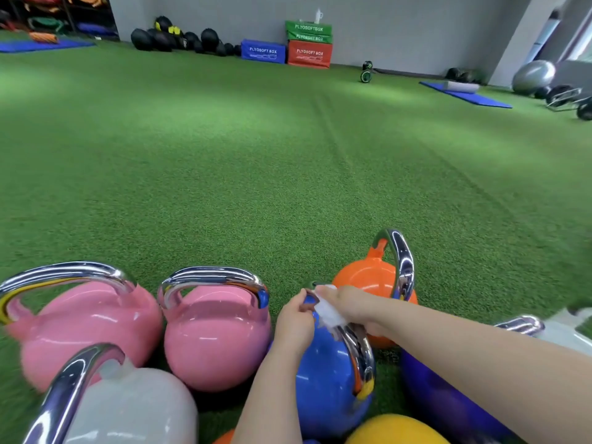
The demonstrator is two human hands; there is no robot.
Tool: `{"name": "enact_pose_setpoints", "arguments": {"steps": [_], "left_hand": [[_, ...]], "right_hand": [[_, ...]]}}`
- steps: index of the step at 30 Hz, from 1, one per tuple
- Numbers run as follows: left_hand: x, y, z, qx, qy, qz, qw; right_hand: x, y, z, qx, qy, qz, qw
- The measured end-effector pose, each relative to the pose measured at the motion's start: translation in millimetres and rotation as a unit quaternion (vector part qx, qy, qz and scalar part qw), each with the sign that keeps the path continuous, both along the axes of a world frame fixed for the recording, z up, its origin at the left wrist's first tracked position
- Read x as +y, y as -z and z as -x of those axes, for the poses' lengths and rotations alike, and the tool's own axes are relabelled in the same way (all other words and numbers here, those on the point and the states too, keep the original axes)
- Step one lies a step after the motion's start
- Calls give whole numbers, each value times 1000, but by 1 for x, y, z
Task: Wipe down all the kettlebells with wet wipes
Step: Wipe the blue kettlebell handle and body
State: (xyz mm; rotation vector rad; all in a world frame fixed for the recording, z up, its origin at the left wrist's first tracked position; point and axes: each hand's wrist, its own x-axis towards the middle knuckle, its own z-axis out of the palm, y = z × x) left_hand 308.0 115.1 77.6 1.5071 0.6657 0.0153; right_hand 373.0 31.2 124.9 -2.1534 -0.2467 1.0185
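On blue kettlebell (323, 379) handle, both hands (296, 318) grip wipe (328, 310).

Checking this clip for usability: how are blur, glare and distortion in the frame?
Head view: the middle is fairly sharp, the blue kettlebell and wipe readable; the left pink kettlebell and the edges smear with motion blur; chrome handles show bright glare; wide-angle bending curves the green turf and far wall.

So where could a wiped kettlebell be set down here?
Open turf stretches beyond the pink kettlebells and orange kettlebell, far toward the plyo boxes. Nearer the camera it is crowded: kettlebells sit close together around the blue one.
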Motion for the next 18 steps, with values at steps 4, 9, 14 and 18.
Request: {"name": "enact_pose_setpoints", "arguments": {"steps": [4, 9, 14, 18], "left_hand": [[1, 3, 0, -1, -7, -33, 999], [3, 2, 3, 2, -32, -63, 997], [4, 1, 3, 3, -45, -82, 996], [-6, -11, 6, -3, -13, -96, 995]], "right_hand": [[34, -4, -23, -36, -11, 75, 996], [53, 4, -36, -6, -74, 182, 981], [43, 5, -30, -33, -25, 103, 994], [16, -1, -11, -30, 19, -10, 999]]}}
